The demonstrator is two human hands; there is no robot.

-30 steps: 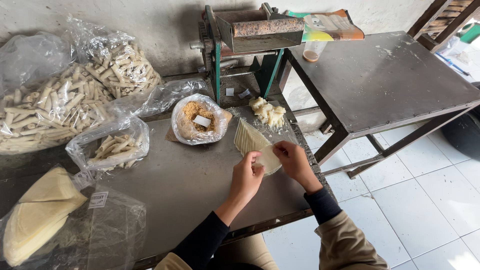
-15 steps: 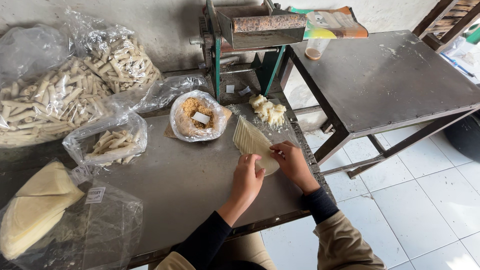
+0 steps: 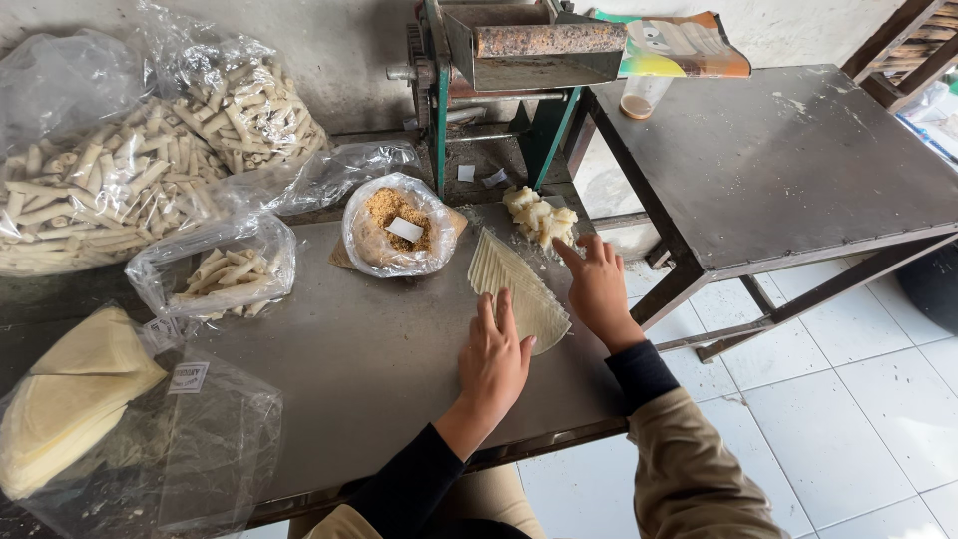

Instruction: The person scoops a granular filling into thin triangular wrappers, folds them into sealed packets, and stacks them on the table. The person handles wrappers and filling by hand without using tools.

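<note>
Both hands lie flat and unclenched: the left hand point(image 3: 494, 361) presses the wrapper stack point(image 3: 514, 287) mid-frame, the right hand point(image 3: 597, 289) beside it. Those thin sheets could tear or slide toward the tabletop point(image 3: 349, 379) edge.

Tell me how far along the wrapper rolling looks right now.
Done: many finished pale rolls fill the large clear plastic bags, and a few sit in the smaller bag. In hand: the left hand rests on the fanned stack of thin pale wrappers, while the right hand reaches toward the pale filling chunks. Left: that stack, plus a bagged pile of folded wrappers.
</note>
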